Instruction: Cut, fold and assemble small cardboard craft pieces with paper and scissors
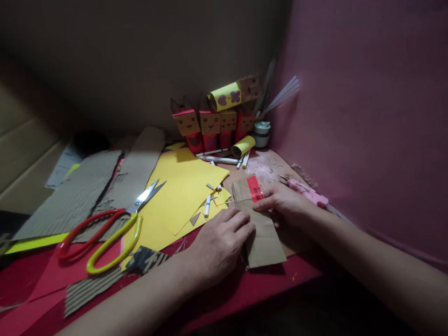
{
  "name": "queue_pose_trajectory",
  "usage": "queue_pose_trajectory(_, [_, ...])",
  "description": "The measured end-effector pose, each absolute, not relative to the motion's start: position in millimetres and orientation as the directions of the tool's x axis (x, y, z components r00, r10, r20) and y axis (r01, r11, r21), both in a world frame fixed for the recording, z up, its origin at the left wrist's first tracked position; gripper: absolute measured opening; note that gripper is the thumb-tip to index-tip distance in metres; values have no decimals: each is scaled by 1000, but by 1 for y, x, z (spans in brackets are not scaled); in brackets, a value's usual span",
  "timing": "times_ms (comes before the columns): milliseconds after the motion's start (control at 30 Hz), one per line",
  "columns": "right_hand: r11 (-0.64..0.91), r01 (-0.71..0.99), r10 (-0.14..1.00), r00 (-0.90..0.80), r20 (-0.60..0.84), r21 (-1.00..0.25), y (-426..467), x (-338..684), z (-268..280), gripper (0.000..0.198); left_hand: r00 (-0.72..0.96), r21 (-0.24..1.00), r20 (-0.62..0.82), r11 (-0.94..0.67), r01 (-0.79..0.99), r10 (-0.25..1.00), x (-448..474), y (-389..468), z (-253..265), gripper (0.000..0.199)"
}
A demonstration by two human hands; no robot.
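A brown piece of cardboard [264,238] with a red printed label [254,186] near its top slants in front of me. My right hand [283,201] grips its upper right side, thumb on the front face by the label and the other fingers behind. Along its left edge my left hand [226,240] is closed, fingers curled against the cardboard; its fingertips are partly hidden. Scissors [135,207] with one red and one yellow handle lie to the left, blades slightly apart. Small cardboard scraps [195,218] and a marker cap [207,205] are scattered beyond my left hand.
Yellow paper [185,179] and corrugated cardboard sheets [75,191] cover the left side. Several box-headed paper-roll figures [210,123] stand at the back, one lying on top. Markers [219,159], a yellow roll [244,146], a lidded jar [262,133] and a pink glue gun [308,190] lie around.
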State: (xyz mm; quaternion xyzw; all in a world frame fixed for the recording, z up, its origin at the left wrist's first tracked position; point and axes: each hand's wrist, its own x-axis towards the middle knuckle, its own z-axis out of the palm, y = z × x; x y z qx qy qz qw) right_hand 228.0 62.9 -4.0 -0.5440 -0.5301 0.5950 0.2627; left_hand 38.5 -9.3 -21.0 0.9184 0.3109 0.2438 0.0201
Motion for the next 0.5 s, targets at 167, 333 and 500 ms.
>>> queue_pose_trajectory(167, [-252,517,881,-227,-415,-818,65,224,6,24,697,190,393,-795,576,599,40,-9,-26,29])
queue_pose_trajectory(333, [-130,758,871,-221,-439,-639,65,224,24,26,691,215,330,-764,608,643,43,-11,-24,29])
queue_pose_trajectory(500, [311,883,942,-238,237,-350,51,225,30,15,689,223,301,-751,622,660,44,-11,-23,29])
